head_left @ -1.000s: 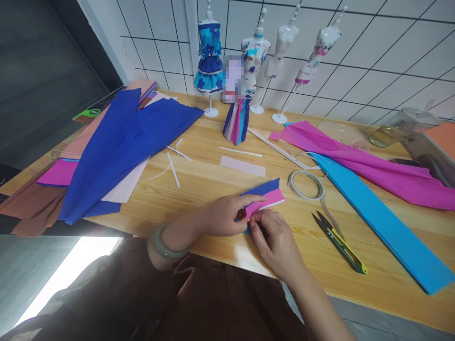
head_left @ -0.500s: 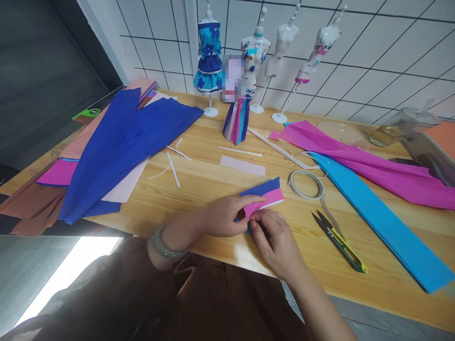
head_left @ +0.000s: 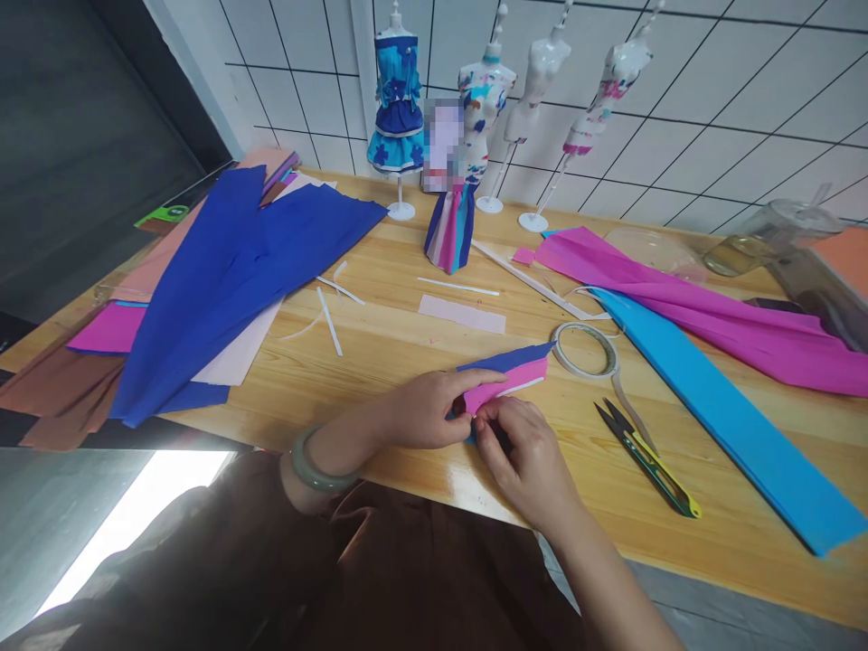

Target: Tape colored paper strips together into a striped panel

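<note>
My left hand (head_left: pixel 438 411) wears a bracelet at the wrist and holds a small piece of pink and blue crepe paper (head_left: pixel 522 372) near the table's front edge. Its index finger lies along the pink part, with the thumb below. My right hand (head_left: pixel 519 443) pinches the lower edge of the same paper close to the left thumb. A white strip runs along the pink edge. The part between the fingertips is hidden. Just right of the paper lies a roll of double-sided tape (head_left: pixel 584 351). Thread snips (head_left: pixel 647 459) rest beyond my right hand, blades towards the back.
Large blue paper (head_left: pixel 250 262) covers other coloured sheets at left. Pink paper (head_left: pixel 678 303) and a blue folded strip (head_left: pixel 732 425) lie at right. Several small mannequins (head_left: pixel 397 108) stand along the wall. A pale pink strip (head_left: pixel 462 314) and white scraps (head_left: pixel 329 321) lie mid-table.
The far right end of the crepe paper has shifted; its blue corner now reaches further right, to the tape roll. Both hands keep nearly the same place and hold.
</note>
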Tool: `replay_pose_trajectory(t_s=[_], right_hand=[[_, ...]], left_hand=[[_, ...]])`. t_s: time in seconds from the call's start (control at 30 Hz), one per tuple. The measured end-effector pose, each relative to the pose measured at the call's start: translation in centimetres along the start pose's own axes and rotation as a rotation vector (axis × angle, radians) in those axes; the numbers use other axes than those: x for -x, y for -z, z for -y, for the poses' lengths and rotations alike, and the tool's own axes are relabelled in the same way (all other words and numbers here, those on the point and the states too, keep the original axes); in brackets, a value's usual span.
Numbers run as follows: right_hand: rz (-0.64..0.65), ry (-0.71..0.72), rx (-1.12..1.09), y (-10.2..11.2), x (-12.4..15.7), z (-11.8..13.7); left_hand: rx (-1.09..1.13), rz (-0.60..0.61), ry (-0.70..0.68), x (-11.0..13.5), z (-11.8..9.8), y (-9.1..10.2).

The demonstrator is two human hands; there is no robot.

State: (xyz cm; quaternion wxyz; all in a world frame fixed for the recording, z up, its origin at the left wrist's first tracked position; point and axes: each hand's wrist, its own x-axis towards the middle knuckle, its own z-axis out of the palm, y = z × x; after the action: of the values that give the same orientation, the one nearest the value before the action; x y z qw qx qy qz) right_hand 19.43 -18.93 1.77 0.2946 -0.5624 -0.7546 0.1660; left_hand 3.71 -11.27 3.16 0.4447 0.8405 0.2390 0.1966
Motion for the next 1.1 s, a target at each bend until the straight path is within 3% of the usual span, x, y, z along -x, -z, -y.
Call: replay_pose_trajectory(t_s=[0.27, 0.57, 0.83, 1.1], right_hand=[[-0.066, -0.067, -0.091, 0.0, 0.2, -0.2], [-0.252, -0.342, -0.126, 0.7, 0.6, -1.0], [-0.32, -0.59, 0.095, 4.7, 1.1, -3.2], [-0.318, -0.673, 0.367, 8.5, 2.4, -6.4]], left_hand=[[0.091, 0.009, 0.07, 0.0, -0.1, 0.5], [0.376, -0.031, 0.186, 0.2, 0.2, 0.9], [0.567, -0.087, 0.211, 0.1, 0.3, 1.2], [0.568, -0.083, 0.265, 0.3, 1.1, 1.5]])
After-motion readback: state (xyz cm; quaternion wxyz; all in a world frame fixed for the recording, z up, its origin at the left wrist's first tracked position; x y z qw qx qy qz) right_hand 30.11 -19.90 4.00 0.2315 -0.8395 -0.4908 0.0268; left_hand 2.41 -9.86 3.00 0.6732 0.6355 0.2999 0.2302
